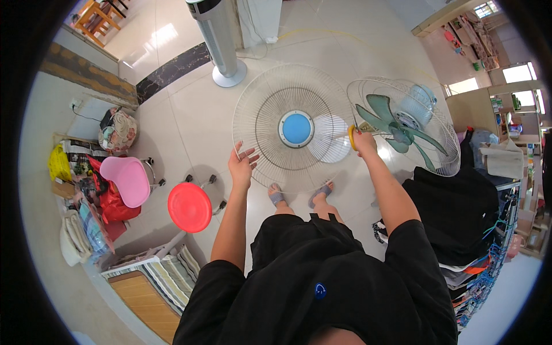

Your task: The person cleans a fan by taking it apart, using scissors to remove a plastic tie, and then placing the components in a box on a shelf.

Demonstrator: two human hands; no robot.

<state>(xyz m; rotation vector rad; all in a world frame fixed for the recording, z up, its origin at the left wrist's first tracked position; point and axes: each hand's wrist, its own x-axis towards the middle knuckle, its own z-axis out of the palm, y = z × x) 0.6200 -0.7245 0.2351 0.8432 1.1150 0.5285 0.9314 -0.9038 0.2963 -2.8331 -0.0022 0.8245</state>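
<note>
A round wire front fan grille (276, 97) with a blue centre cap (296, 128) is held up before me. My left hand (242, 166) grips its left rim, with fingers showing against the wires. In my right hand (365, 144), close to the grille's right rim, is a yellow-handled tool (351, 137), probably scissors; its dark metal end points away from me. Just to the right stands the fan itself, its green blades (379, 118) exposed in front of the rear wire guard (453, 161) and pale blue motor housing (418, 103). Through the grille a white round base (334, 148) shows.
A tower fan (220, 47) stands at the back left. Left of me are a red stool (189, 207) and a pink chair (127, 181). A clothes rack with black garments (457, 211) stands to my right. A yellow cable (319, 31) crosses the floor behind the fan.
</note>
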